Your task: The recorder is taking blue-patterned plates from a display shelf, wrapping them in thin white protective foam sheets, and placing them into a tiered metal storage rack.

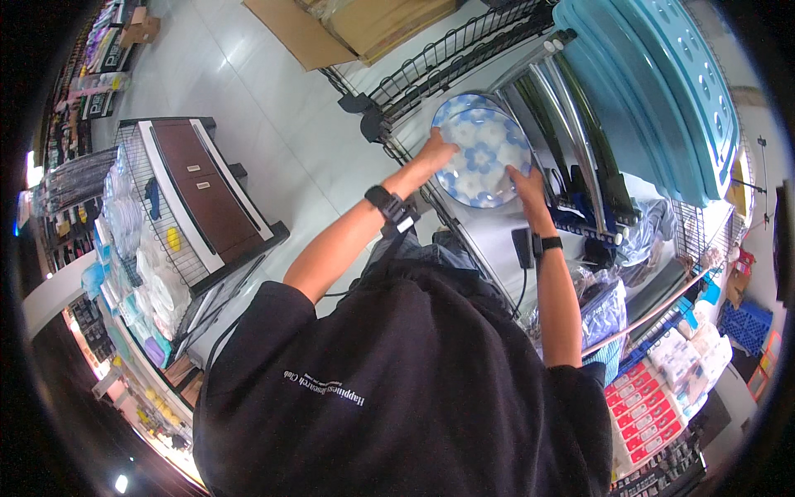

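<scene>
A round item with blue and white flowers (481,158), glossy as if wrapped in clear plastic, lies before me over a shelf. Another round piece with the same pattern (470,103) shows behind its far edge. My left hand (440,151) grips the near one at its left rim, thumb on top and fingers partly beneath. At its lower right rim, my right hand (528,181) holds it with the thumb on top. Straps with small devices are on both wrists. Folded metal-legged frames (574,136) stand just right of the round items.
Light blue plastic boards (652,93) stand at the upper right. A black wire rack (435,68) and cardboard boxes (385,28) are beyond. Plastic-wrapped goods (602,304) lie right of my right arm. A brown-fronted drawer cabinet (202,186) stands at the left.
</scene>
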`<state>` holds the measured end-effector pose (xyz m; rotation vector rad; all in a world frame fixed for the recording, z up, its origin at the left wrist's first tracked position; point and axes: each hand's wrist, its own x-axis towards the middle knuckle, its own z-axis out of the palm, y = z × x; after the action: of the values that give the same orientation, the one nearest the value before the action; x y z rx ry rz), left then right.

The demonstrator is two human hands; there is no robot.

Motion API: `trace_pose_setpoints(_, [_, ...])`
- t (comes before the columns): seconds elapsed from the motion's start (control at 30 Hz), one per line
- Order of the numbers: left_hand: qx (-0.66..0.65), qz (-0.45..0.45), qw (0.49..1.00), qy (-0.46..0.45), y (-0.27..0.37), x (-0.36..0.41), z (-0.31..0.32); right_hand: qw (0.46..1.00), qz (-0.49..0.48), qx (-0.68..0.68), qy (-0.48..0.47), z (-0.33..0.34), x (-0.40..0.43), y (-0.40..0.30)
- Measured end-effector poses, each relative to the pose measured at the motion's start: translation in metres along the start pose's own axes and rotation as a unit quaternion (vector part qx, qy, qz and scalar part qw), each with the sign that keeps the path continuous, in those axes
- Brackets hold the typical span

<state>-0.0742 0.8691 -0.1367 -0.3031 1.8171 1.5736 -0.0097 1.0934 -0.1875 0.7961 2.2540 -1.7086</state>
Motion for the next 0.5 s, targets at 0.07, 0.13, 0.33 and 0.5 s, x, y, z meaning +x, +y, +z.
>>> trace_pose_setpoints(0.07, [0.03, -0.039, 0.999, 0.011, 0.008, 0.011, -0.008, 0.999, -0.005, -0.051, 0.002, 0.011, 0.015, 0.001])
trace_pose_setpoints(0.13, [0.035, -0.04, 0.999, 0.003, -0.001, 0.032, -0.017, 1.0, 0.0, -0.02, -0.011, 0.024, 0.024, -0.001])
trace_pose_setpoints(0.33, [0.14, -0.116, 0.983, -0.027, 0.011, 0.06, -0.024, 0.988, 0.126, 0.074, -0.053, 0.042, 0.041, 0.003])
trace_pose_setpoints(0.5, [0.127, -0.063, 0.988, -0.055, -0.019, 0.093, -0.037, 0.99, 0.124, 0.01, -0.074, 0.046, 0.05, 0.0])
